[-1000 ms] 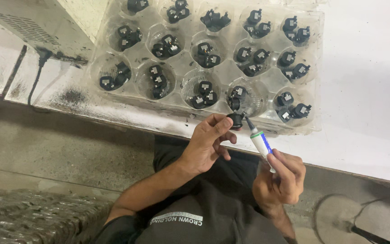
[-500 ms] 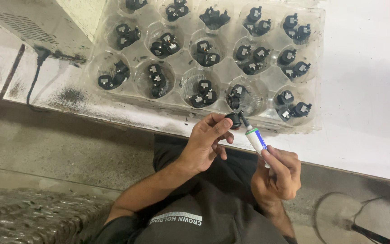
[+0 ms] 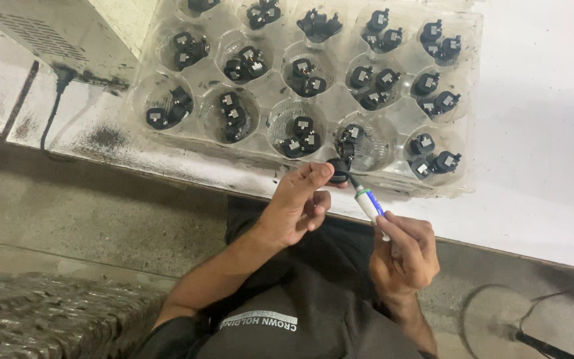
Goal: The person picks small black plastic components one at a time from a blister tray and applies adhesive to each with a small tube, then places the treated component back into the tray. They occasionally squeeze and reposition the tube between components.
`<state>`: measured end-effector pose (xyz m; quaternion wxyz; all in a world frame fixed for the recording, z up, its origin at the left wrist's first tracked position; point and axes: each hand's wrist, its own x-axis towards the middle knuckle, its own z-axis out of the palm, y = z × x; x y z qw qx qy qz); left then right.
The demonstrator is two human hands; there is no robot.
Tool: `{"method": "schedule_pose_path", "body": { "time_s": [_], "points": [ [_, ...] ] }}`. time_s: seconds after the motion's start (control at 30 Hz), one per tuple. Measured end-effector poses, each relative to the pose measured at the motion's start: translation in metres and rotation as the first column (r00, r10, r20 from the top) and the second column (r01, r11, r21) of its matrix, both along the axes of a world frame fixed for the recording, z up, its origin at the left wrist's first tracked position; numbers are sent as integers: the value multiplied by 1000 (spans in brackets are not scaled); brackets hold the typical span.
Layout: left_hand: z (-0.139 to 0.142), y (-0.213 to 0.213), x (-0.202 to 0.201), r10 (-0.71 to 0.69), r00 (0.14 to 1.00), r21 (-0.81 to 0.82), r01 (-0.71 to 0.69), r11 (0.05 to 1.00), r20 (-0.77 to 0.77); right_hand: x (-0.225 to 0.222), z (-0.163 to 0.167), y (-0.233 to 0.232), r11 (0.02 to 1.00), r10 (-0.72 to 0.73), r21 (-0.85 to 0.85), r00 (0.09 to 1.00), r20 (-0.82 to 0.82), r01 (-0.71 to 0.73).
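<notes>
From the head camera we look down on our two hands, held just off the near edge of a white worktable (image 3: 539, 166). Our left hand (image 3: 293, 209) has its thumb and fingers pinched shut on a small black plastic part (image 3: 339, 171), lifted to the table edge, just in front of the clear plastic tray (image 3: 330, 113). Our right hand (image 3: 403, 256) is closed in a fist around a white marker pen with a green and blue band (image 3: 369, 201); the pen slants up and to the left, and its dark tip meets the black part held by the left hand. The hands are apart, joined only through pen and part.

The tray lies flat on the table, divided into round wells, and most wells hold two or three matching small black parts (image 3: 300, 136). The well nearest the held part, in the front row, shows only one.

At the upper left stands a pale metal housing with vent slots (image 3: 54, 30), and a black cable (image 3: 53, 106) hangs from its lower edge down to the table. Below the table we see grey concrete floor (image 3: 101, 206), our dark shirt (image 3: 300, 312), and at lower left a ribbed grey mat (image 3: 41, 319).
</notes>
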<state>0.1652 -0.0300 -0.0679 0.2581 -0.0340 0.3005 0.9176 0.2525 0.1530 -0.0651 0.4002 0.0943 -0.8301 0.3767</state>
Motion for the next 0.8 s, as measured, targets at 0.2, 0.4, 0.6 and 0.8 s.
{"method": "schedule_pose_path", "body": {
  "time_s": [0.2,0.4,0.6,0.8],
  "points": [
    [23,6,-29,-290,386,-472,-812,344,-876,-7,-4,18,989,-137,-65,990,-34,134],
    [21,42,-62,-732,236,-500,-851,162,-640,0,-7,27,936,-225,-288,973,-47,202],
    [27,37,-114,-852,188,-525,-844,114,-488,-7,0,32,844,-154,-532,981,-116,70],
    [45,41,-129,-977,148,-535,-844,-44,-154,-16,10,39,427,-51,-896,986,-162,-125]
  ]
}}
